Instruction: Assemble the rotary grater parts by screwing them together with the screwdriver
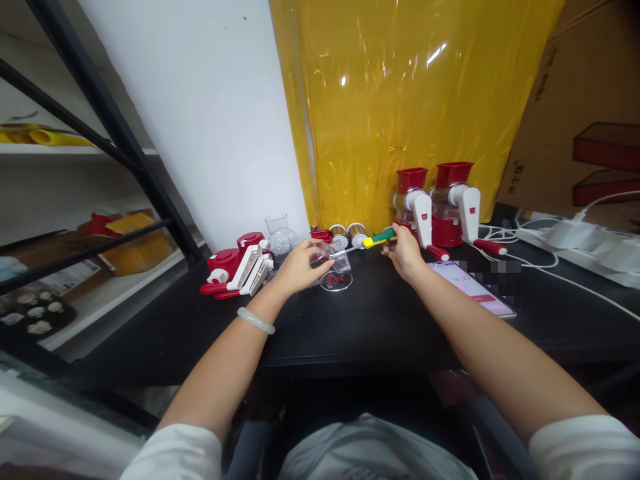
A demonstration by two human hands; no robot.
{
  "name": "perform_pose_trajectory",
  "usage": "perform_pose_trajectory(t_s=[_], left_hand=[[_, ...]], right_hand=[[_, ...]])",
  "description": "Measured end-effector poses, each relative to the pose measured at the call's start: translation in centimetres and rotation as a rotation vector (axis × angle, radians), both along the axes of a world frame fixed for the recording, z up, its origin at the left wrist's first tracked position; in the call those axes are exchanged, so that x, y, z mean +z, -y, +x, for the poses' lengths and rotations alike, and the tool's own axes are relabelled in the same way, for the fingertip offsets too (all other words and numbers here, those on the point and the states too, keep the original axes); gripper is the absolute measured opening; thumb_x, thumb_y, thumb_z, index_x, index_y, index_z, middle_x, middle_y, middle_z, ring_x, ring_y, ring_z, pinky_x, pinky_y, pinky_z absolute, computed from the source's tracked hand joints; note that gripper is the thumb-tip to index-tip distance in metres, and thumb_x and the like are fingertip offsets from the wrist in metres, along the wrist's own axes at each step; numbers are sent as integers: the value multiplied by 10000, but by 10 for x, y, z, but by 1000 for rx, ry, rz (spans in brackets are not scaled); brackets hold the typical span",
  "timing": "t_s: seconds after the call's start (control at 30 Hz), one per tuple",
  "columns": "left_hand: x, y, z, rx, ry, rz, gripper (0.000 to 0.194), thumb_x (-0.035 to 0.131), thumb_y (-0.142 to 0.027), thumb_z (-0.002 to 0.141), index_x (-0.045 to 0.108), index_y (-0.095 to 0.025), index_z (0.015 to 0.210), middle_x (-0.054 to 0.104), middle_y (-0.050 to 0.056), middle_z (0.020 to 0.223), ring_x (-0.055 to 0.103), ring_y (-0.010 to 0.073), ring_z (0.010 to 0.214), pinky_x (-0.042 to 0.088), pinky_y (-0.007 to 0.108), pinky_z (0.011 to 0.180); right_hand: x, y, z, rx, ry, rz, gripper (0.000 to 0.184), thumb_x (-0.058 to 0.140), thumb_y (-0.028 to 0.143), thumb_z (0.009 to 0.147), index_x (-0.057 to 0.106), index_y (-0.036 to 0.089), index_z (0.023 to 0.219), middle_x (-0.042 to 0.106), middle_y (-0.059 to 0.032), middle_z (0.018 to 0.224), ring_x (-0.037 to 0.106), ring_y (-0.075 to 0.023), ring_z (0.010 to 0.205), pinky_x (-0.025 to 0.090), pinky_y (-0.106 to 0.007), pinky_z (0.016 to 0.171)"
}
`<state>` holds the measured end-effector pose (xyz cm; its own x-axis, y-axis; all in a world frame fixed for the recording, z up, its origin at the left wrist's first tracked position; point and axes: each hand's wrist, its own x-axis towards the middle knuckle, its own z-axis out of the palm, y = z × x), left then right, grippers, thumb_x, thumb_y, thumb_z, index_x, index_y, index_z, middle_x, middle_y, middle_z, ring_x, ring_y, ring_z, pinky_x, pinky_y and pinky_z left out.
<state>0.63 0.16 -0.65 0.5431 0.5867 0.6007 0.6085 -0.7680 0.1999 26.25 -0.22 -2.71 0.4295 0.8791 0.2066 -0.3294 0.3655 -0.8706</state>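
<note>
My left hand (303, 267) is closed around a clear plastic housing (343, 257), which I hold just above the black table. In my right hand (404, 255) is a screwdriver (383, 237) with a green and yellow handle. Its shaft points left, and the tip meets or lies close to the clear housing; exact contact is too small to tell. Under the housing sits a round clear dish (336, 281) with small red parts in it. Behind my hands lie metal grater drums (357, 233) with white ends.
Two assembled red-and-white rotary graters (413, 207) stand at the back right. Red bases and white crank arms (246, 270) lie to the left, near another clear housing (280, 233). A phone (473, 288) rests beside my right forearm. White cables and a power strip (580, 243) occupy the right edge.
</note>
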Motion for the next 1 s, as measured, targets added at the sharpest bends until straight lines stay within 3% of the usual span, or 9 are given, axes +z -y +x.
perform_pose_trajectory(t_s=[0.17, 0.53, 0.8, 1.0], left_hand=[[0, 0, 0, 18, -7, -19, 273, 604, -464, 861, 665, -203, 910, 588, 88, 1243, 555, 247, 1201, 436, 425, 1065], [1, 1, 0, 17, -9, -10, 275, 603, -459, 864, 666, -198, 919, 592, 91, 1239, 558, 247, 1197, 436, 425, 1066], [0, -1, 0, 2, 5, 0, 262, 609, -451, 863, 667, -202, 921, 595, 85, 1226, 562, 240, 1190, 442, 417, 1060], [-1, -1, -1, -13, 3, 11, 277, 603, -459, 867, 668, -193, 913, 592, 89, 1220, 565, 236, 1184, 441, 400, 1061]], right_hand=[[-3, -3, 1, -12, 62, 39, 389, 651, 581, 761, 480, 231, 766, 347, 89, 537, 307, -56, 394, 359, -208, 405], [1, 0, -1, 49, -90, 24, 135, 581, 326, 745, 538, 212, 806, 476, 59, 610, 400, -62, 434, 366, -201, 423], [-4, -3, 1, -18, 21, 13, 359, 565, 574, 806, 502, 224, 758, 393, 70, 537, 339, -70, 393, 352, -216, 401], [-2, -1, 0, -4, 24, 6, 316, 634, 510, 784, 506, 222, 756, 348, 86, 505, 318, -62, 396, 343, -195, 404]])
